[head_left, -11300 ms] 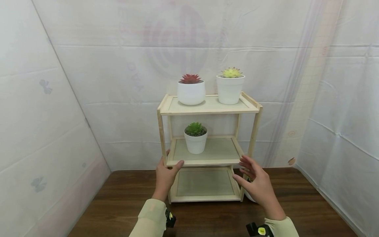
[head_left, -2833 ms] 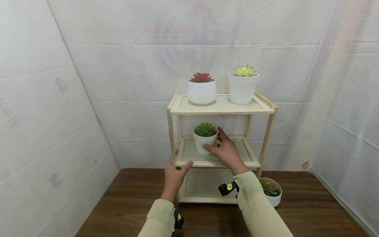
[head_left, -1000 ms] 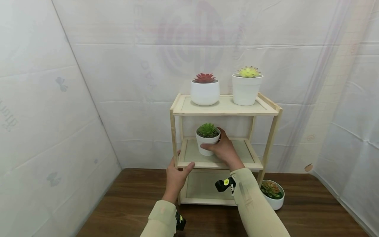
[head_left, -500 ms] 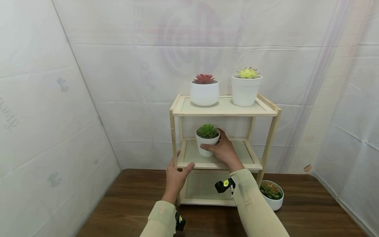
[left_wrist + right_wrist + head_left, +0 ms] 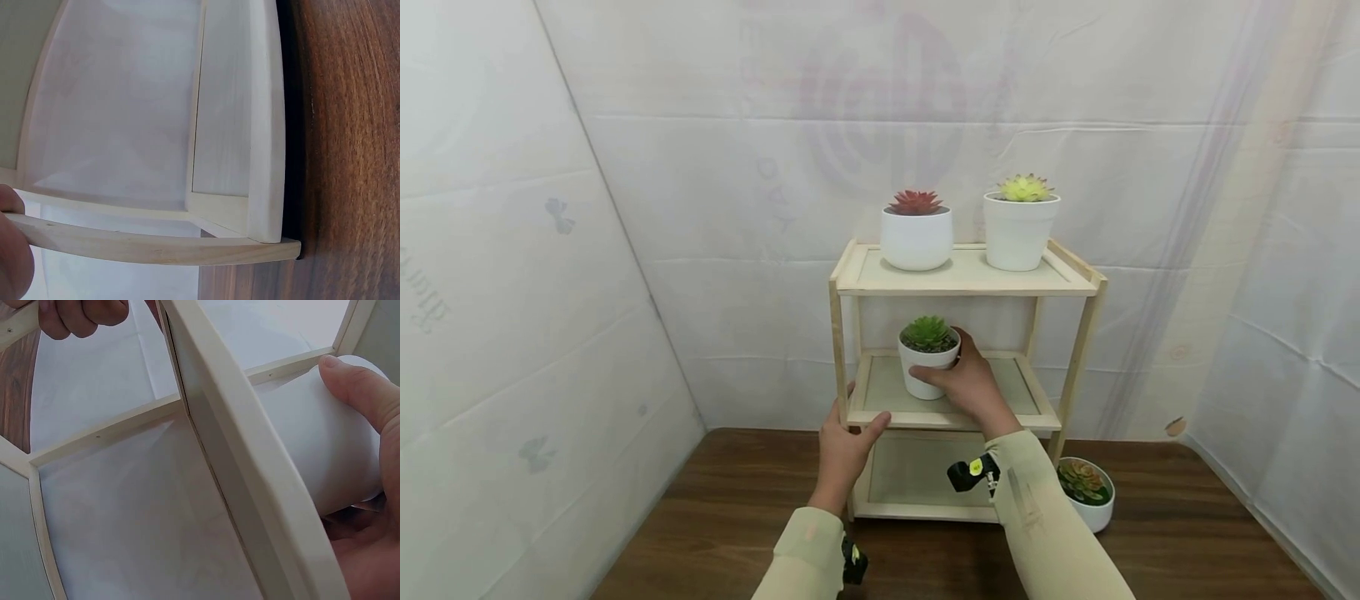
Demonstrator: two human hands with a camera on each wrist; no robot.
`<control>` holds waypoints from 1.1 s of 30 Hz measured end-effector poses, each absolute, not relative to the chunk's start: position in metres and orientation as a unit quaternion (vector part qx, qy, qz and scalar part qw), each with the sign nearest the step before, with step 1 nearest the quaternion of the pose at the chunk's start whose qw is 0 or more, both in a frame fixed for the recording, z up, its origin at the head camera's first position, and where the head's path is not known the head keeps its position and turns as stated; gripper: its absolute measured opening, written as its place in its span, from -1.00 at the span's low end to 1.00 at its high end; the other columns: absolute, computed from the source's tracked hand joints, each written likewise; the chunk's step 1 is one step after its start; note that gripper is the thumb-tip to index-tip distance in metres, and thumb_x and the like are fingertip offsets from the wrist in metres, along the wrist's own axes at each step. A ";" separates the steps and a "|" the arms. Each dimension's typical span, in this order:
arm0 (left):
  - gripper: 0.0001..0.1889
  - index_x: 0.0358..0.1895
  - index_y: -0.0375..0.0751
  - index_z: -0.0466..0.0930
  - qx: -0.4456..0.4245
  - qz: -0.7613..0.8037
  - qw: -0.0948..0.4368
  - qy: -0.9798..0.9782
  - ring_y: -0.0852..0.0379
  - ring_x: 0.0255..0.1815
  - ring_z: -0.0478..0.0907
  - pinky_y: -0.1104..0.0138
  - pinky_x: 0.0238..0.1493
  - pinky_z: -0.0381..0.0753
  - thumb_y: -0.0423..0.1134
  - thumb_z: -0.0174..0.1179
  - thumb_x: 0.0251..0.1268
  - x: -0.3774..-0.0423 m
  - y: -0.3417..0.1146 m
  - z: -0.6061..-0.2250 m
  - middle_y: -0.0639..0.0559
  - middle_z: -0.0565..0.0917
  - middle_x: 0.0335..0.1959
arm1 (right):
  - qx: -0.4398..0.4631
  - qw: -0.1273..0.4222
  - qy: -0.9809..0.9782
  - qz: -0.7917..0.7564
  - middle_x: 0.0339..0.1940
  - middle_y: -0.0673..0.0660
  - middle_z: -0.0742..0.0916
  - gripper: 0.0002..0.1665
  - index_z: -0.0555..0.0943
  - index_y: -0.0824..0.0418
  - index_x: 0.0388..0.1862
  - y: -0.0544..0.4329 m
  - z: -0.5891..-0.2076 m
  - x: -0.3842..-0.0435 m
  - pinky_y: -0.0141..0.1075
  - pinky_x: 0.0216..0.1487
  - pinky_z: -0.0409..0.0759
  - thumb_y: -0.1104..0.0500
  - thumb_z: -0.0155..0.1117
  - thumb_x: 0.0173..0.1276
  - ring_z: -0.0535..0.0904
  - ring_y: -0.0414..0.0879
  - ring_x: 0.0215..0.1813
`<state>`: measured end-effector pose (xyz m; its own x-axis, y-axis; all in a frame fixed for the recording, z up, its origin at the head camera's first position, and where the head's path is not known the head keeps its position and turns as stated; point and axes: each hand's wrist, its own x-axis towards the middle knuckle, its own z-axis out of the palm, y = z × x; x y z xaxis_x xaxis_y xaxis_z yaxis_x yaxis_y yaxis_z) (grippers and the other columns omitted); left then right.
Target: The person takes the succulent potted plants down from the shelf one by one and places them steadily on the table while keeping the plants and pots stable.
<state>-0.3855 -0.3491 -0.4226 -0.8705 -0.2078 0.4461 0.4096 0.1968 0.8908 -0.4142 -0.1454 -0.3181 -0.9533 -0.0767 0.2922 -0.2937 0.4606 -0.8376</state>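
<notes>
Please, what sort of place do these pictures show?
Perhaps a small makeshift recording booth: white sheeting with faint print encloses the back and both sides, a dark wood-grain tabletop lies between, and black cameras are worn at both wrists.

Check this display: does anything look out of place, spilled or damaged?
Mildly odd: the orange-green succulent sits on the table beside the rack, while the red succulent and yellow succulent stand on its top shelf and the green succulent is at the middle shelf. No spill or damage shows.
</notes>
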 end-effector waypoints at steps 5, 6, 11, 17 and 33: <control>-0.15 0.42 -0.04 0.29 -0.072 -0.629 0.246 -0.734 -0.04 0.18 0.56 0.05 0.13 0.58 0.01 0.46 0.03 -0.385 -0.348 -0.422 -0.14 0.57 0.20 | 0.110 0.114 -0.849 0.504 0.41 0.26 0.41 0.34 -0.03 0.11 0.57 -0.142 -0.317 -0.411 0.09 0.35 0.36 -0.30 0.51 -0.02 0.36 0.17 0.41; -0.16 0.42 -0.08 0.28 -0.071 -0.628 0.244 -0.736 -0.05 0.18 0.56 0.04 0.13 0.58 -0.01 0.45 0.04 -0.386 -0.348 -0.422 -0.16 0.56 0.20 | 0.110 0.115 -0.849 0.503 0.41 0.26 0.41 0.35 -0.03 0.11 0.57 -0.141 -0.317 -0.411 0.10 0.35 0.36 -0.30 0.51 -0.03 0.36 0.17 0.41; -0.16 0.43 -0.06 0.27 -0.067 -0.628 0.235 -0.739 -0.07 0.21 0.54 0.02 0.14 0.57 -0.02 0.45 0.05 -0.384 -0.348 -0.421 -0.17 0.53 0.25 | 0.104 0.115 -0.848 0.507 0.39 0.24 0.42 0.36 -0.02 0.08 0.57 -0.137 -0.317 -0.408 0.09 0.34 0.37 -0.32 0.51 -0.05 0.37 0.16 0.40; -0.13 0.42 -0.02 0.28 -0.065 -0.630 0.240 -0.736 -0.05 0.18 0.55 0.04 0.10 0.59 0.05 0.46 0.01 -0.384 -0.347 -0.421 -0.15 0.56 0.21 | 0.103 0.113 -0.847 0.509 0.40 0.23 0.42 0.36 -0.03 0.06 0.57 -0.132 -0.318 -0.405 0.09 0.34 0.38 -0.33 0.51 -0.06 0.37 0.16 0.40; -0.15 0.42 -0.05 0.29 -0.049 -0.625 0.238 -0.742 -0.07 0.19 0.54 0.03 0.12 0.57 0.02 0.46 0.03 -0.383 -0.347 -0.421 -0.19 0.54 0.23 | 0.101 0.132 -0.849 0.502 0.34 0.21 0.47 0.37 0.02 0.07 0.56 -0.119 -0.318 -0.394 0.08 0.31 0.40 -0.37 0.51 -0.10 0.41 0.13 0.36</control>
<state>-0.3835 -0.3473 -0.4207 -0.8816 -0.2254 0.4148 0.3704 0.2144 0.9038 -0.3945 -0.1194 -0.3180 -0.9448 -0.0398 0.3253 -0.3043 0.4746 -0.8259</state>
